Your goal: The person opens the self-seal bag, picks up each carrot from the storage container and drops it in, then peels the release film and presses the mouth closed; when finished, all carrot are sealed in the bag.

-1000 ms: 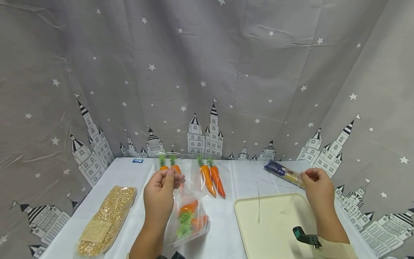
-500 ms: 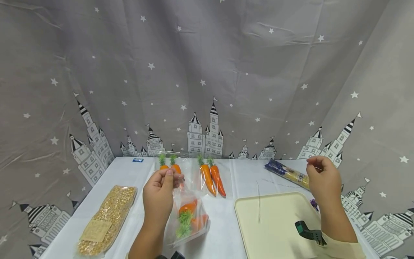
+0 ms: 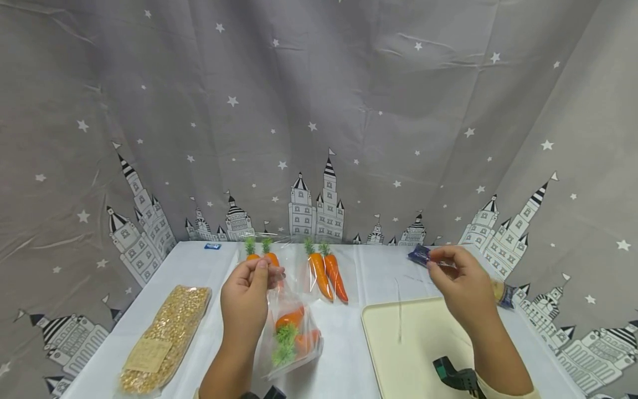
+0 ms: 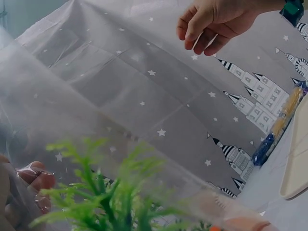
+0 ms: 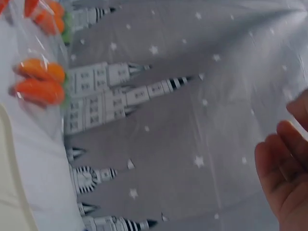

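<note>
Grey star-and-castle cloth hangs behind a white worktop (image 3: 199,277). At its front, the left hand (image 3: 244,302) is raised, its fingers (image 3: 260,272) pinching the top edge of a clear bag of carrots (image 3: 291,332) that hangs down to the worktop below the hand. Behind it lie two more carrot bags (image 3: 326,274), side by side. The right hand (image 3: 461,288) hovers above the far edge of a cream tray (image 3: 408,349), fingers loosely curled and holding nothing, just in front of a blue-ended packet (image 3: 421,254) lying by the backdrop. A long bag of yellow kernels (image 3: 164,338) lies at the left edge.
</note>
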`<state>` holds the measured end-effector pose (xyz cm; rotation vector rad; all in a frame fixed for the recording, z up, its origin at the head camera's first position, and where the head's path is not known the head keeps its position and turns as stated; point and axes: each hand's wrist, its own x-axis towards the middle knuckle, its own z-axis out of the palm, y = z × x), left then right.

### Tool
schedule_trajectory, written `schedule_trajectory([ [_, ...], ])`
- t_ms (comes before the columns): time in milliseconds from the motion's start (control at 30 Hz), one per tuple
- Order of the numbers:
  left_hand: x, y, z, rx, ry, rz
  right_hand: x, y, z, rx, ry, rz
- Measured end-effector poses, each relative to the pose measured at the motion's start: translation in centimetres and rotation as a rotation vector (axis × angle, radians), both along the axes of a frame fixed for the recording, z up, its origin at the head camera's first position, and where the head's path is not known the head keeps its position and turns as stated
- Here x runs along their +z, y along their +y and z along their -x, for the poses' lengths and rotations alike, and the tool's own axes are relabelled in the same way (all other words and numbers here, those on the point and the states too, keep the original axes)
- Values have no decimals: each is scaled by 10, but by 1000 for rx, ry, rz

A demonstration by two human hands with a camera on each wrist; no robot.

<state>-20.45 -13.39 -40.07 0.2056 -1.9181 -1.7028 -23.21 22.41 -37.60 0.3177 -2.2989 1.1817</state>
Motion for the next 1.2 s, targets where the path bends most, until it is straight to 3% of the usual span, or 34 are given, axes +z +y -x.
schedule_trajectory([
  [233, 2, 1, -1, -2, -5, -6, -23, -37, -11, 255, 66, -61],
  [367, 2, 1, 0, -6, 6, -11, -39, -60, -21, 406, 8, -88],
  [533, 1, 1, 2, -15, 28, -14, -53, -98, -33, 527, -50, -95],
  [767, -2, 2, 1, -32, 52, -10, -63, -146, -47, 723, 18, -279],
  [967, -2, 1, 2, -33, 61, -18, -77, -163, -56, 771, 21, -348],
  [1200, -1, 1, -1, -32, 62, -22, -89, -169, -58, 707, 221, -355],
])
